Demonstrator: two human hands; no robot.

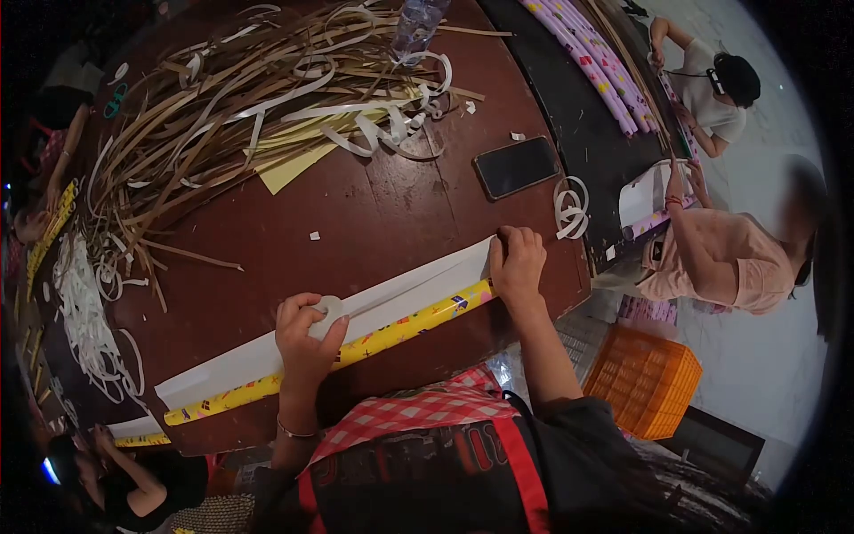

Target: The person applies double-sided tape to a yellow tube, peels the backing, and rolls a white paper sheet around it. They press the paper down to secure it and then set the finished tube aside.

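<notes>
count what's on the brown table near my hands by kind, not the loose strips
Yellow patterned paper roll: 1
White paper sheet: 1
Tape roll in left hand: 1
Phone: 1
Plastic bottle: 1
Total: 5

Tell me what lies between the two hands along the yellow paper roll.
Nothing visible. The left hand, holding a small tape roll, and the right hand both rest on the white sheet over the yellow paper roll; the stretch between is bare.

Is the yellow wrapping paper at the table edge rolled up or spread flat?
Rolled up. The yellow wrapping paper forms a narrow tube along the table edge, with the left hand and right hand on it.
</notes>
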